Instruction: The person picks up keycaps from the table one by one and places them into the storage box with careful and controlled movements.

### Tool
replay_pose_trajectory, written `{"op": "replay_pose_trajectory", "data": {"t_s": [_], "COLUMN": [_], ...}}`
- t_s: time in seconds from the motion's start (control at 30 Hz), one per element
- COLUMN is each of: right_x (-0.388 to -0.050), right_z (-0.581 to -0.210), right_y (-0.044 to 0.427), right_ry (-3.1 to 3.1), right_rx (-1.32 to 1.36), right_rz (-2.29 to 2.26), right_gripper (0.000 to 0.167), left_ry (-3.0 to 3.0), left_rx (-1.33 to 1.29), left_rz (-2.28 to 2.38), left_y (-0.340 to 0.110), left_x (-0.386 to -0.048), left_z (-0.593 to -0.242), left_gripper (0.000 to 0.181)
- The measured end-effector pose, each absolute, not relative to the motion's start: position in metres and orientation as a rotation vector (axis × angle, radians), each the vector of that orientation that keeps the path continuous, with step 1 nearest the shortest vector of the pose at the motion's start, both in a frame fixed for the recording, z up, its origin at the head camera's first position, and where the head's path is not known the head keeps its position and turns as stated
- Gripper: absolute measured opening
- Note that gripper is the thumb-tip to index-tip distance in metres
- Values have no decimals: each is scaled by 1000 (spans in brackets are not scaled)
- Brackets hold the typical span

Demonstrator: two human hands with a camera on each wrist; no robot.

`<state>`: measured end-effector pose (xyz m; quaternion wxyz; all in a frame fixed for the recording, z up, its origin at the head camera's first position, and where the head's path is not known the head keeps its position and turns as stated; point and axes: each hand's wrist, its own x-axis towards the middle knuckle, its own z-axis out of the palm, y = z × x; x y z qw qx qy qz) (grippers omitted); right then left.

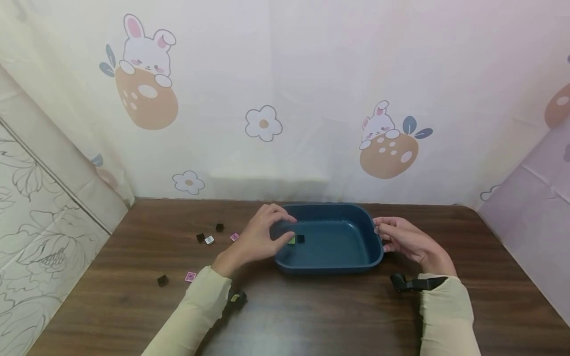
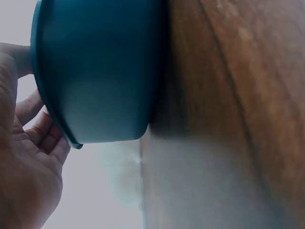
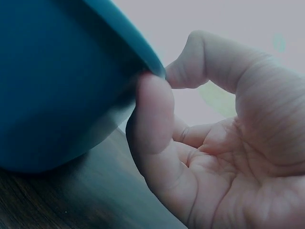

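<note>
A dark blue rectangular tub (image 1: 331, 269) stands on the table. Inside it, near its left end, lie a green tile (image 1: 291, 241) and a black tile (image 1: 301, 239). My left hand (image 1: 260, 236) reaches over the tub's left rim, thumb and fingers spread apart, with nothing seen between them. In the left wrist view the fingers (image 2: 40, 124) pass behind the tub's edge. At the opposite end, my right hand (image 1: 407, 240) pinches the rim between thumb and finger. The right wrist view shows this pinch on the tub (image 3: 62, 86) up close.
Left of the tub lie several small tiles: black ones (image 1: 163, 280), a white one (image 1: 209, 240) and pink ones (image 1: 190, 276). The brown wooden table (image 1: 311, 311) runs back to a patterned curtain (image 1: 307, 99). Straps with small black devices (image 1: 416, 283) sit at both wrists.
</note>
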<state>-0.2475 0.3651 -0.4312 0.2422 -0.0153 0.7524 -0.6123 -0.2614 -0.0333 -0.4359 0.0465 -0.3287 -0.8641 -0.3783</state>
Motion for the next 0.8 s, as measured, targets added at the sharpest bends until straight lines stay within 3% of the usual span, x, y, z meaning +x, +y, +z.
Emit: {"op": "replay_pose_trajectory", "data": {"t_s": [0.8], "right_x": [-248], "right_z": [-431], "right_y": [361], "right_ry": [2058], "right_rx": [-74], "right_rz": [-1687], "right_gripper": [28], "left_ry": [-2547], "left_rx": [-760], "left_rz": [-1131], "left_y": [-116], "left_x": [-271], "left_z": [-426], "left_gripper": [36]}}
